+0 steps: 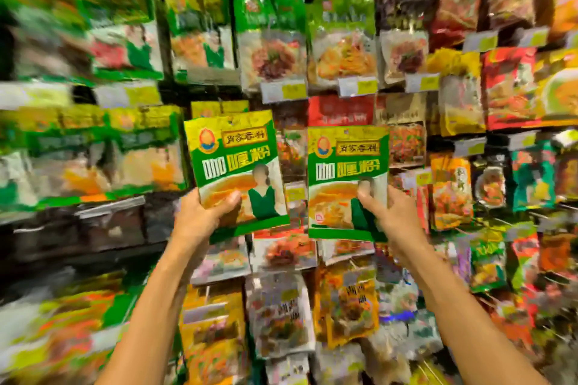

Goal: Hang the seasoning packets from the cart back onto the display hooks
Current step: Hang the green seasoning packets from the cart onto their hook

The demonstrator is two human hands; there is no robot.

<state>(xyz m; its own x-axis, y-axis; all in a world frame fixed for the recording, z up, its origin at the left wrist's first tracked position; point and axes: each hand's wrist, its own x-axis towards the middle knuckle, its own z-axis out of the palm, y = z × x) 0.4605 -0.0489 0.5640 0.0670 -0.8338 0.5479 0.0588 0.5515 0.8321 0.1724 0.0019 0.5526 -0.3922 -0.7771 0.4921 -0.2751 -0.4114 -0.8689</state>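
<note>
Two matching green and yellow seasoning packets are held up in front of the display wall. My left hand [200, 216] grips the left packet [234, 166] by its lower left corner, thumb across the front. My right hand [387, 212] pinches the right packet [347, 178] at its lower right, thumb on the front. Each packet has a small hang hole near its top edge. A similar yellow-topped packet [215, 108] hangs just behind and above the left one. The hooks themselves are hidden by hanging packets.
The wall is packed with rows of hanging packets: green ones [272, 37] above, red and orange ones [506, 87] at the right, brown and yellow ones [344, 303] below. Yellow price tags [284, 91] stick out on the hook ends. The left side is blurred. No cart is visible.
</note>
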